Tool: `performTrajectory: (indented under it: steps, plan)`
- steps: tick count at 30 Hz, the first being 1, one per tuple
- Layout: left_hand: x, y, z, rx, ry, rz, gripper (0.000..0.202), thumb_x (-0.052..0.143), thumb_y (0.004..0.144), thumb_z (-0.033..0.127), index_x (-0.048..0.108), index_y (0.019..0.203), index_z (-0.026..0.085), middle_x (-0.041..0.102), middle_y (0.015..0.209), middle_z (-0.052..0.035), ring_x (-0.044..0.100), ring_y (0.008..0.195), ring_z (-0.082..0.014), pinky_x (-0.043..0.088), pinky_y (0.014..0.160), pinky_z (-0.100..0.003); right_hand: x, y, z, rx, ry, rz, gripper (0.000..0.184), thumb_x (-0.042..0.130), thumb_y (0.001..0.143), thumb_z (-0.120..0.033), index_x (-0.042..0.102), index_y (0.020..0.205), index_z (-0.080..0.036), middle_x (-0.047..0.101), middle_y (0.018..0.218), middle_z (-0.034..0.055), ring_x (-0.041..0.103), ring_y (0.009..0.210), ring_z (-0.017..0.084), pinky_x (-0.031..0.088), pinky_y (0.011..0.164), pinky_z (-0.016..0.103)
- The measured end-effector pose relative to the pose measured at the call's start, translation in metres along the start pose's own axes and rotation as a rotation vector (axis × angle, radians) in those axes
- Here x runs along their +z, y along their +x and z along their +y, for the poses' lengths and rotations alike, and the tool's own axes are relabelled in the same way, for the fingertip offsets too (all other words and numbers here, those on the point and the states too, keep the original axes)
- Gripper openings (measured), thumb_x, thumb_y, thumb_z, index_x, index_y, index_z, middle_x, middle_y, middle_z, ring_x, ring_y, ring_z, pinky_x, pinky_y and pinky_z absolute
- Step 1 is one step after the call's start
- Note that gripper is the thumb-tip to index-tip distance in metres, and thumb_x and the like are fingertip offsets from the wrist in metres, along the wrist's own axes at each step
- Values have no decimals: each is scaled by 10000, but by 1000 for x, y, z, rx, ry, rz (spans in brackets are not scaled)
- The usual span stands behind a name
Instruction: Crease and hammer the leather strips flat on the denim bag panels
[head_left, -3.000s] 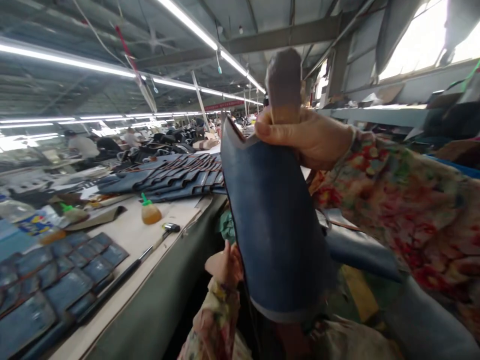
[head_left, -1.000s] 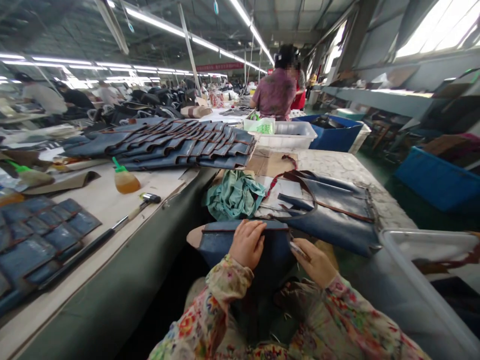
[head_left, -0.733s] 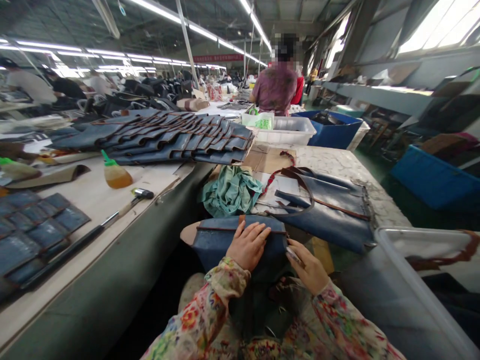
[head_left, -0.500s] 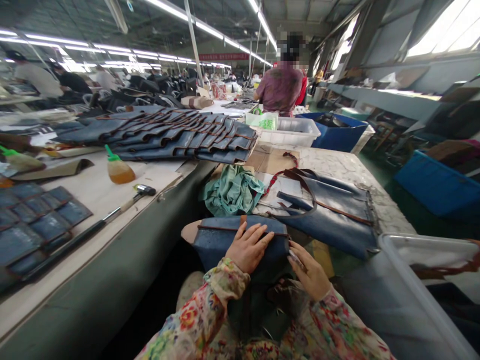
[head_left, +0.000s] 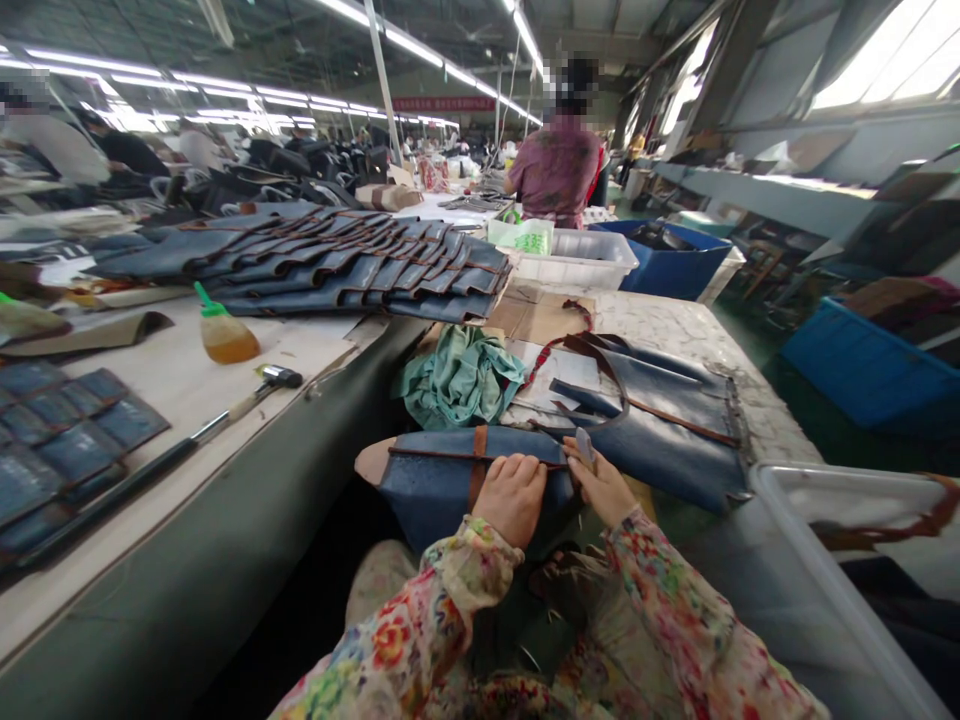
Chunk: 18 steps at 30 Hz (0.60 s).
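A blue leather bag piece [head_left: 431, 480] with a brown strap [head_left: 477, 462] across it lies over my lap, at the edge of the table. My left hand [head_left: 514, 497] rests on it with the fingers curled over the upper edge, pressing it down. My right hand [head_left: 604, 485] sits beside it at the piece's right end, pinching a small metallic tool [head_left: 584, 446] whose tip points up. Both sleeves are floral. More blue leather with brown straps [head_left: 660, 420] lies just beyond my hands.
A green cloth [head_left: 459, 378] is bunched behind the piece. On the long bench at left are a row of blue leather panels [head_left: 330, 265], a glue bottle [head_left: 223, 334] and a hammer [head_left: 232, 405]. A white bin's rim [head_left: 840, 478] is at right. A person [head_left: 559, 165] stands ahead.
The piece, held up in the air three seconds ago, now lies on my lap. In the last half second my left fingers curled, and my right hand rose to the piece's top edge.
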<state>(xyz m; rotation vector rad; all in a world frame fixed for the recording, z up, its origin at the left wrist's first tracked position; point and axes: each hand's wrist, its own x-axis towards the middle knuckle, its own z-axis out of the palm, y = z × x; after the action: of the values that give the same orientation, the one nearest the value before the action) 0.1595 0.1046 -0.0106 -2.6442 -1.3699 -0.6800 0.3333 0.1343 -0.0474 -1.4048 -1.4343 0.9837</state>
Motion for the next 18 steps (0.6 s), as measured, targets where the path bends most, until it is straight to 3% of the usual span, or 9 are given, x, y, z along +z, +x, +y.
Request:
performTrajectory:
  steps: [4,8,11,14,18]
  plan:
    - [6,8,7,11,-32,-34,293,425,818,165,496,1102,140,555,1036,-65,469,966,-196,370,827,-344,-3,1,3,51,56,-24,492,467,767,-471,483,1133,-142,618,874,81,506,480,114,405,377,232]
    - [12,11,8,40,-81,-41,279,410,848,213,485,1112,161,558,1032,-50,459,978,-196,364,824,-342,-17,-7,-3,71,44,75,526,334,836,-524,431,1187,-145,584,882,76,524,561,127,374,368,211]
    - [13,12,7,58,-112,-53,291,391,866,275,467,1133,187,564,985,-38,465,954,-196,362,803,-357,-24,-16,-7,-60,-159,109,505,273,879,-479,432,1219,-141,567,879,67,549,709,157,475,589,279]
    - [11,14,6,45,-111,-70,288,371,873,296,475,1124,200,571,927,-30,478,902,-192,365,781,-368,-26,-25,-8,-298,-422,70,420,310,895,-382,465,1214,-157,539,1004,90,510,939,191,411,855,359]
    - [9,11,5,33,-114,-68,297,390,863,291,480,1126,185,574,969,-35,473,930,-186,367,806,-353,-27,-37,-13,-437,-620,49,328,380,877,-315,541,1140,-205,533,1023,86,501,951,208,419,840,371]
